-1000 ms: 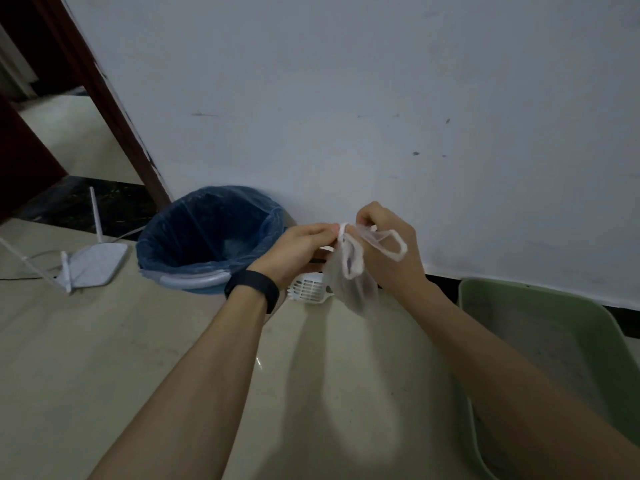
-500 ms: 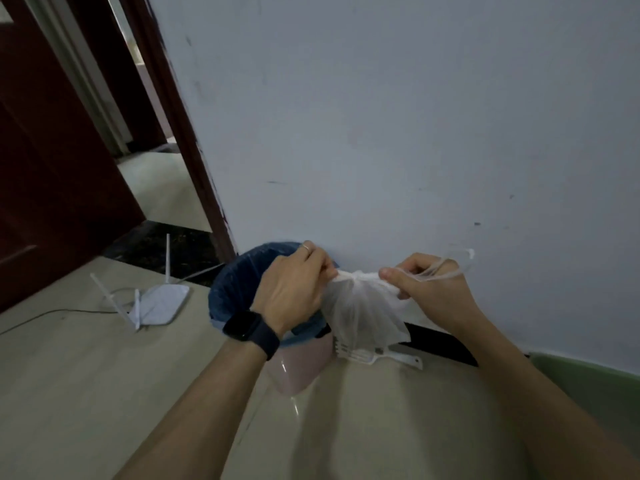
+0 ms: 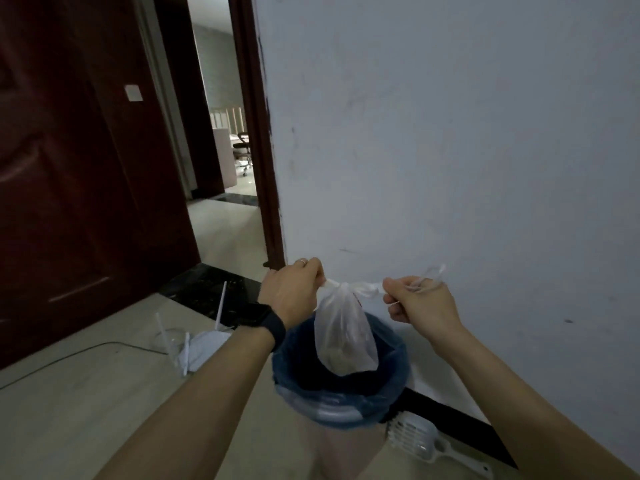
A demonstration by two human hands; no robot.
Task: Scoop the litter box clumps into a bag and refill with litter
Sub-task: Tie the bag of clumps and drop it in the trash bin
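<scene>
Pale wall and beige floor make up our setting, with a dark red door to the left and an open doorway beyond it.

- Left hand: our fingers are curled tight, pinching one twisted handle end of the bag at its neck. There is a ring on one finger and a black wristband at the wrist.
- Right hand: the fingers are curled and grip the other handle end, whose loose loop sticks up past the knuckles. The two hands are held apart at the same height, and the handle strip runs taut between them.
- Bag: thin translucent white plastic, gathered at the top between our hands and hanging free. A pale mass sits in its bottom.
- Bin: round, lined in blue plastic, standing against the wall. The bag hangs over its open mouth; we cannot tell whether the bag's bottom is below the rim.
- Scoop: white and slotted, lying on the floor just right of the bin, beside the black skirting.
- Router: white, with upright antennas, on the floor left of the bin, with a cable trailing off to the left.
</scene>
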